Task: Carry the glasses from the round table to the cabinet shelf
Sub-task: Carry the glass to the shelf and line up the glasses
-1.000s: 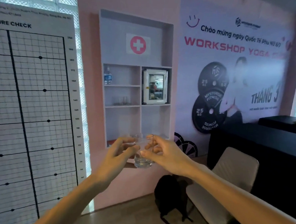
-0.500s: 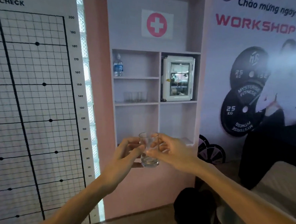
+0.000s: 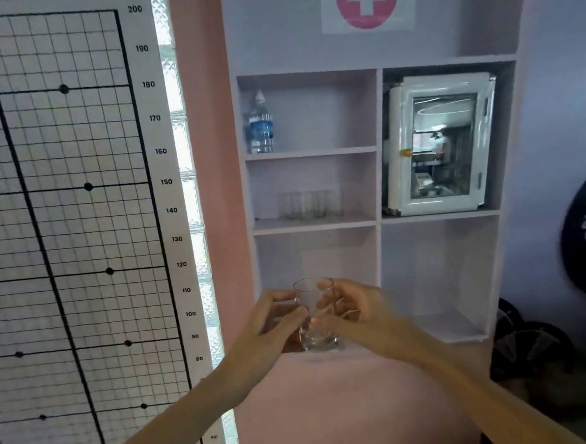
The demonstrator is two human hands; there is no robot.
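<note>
A clear drinking glass is held upright in front of the white wall cabinet, level with its lowest compartment. My left hand grips it from the left and my right hand from the right, fingers wrapped round its side. On the middle left shelf stand a few clear glasses in a row. The round table is out of view.
A water bottle stands on the upper left shelf. A small white glass-door box fills the upper right compartment. A tall height chart stands at the left. Dark bags lie low at the right.
The cabinet has grown larger and nearer in view. Both hands keep hold of the glass and carry it closer to the shelves.
</note>
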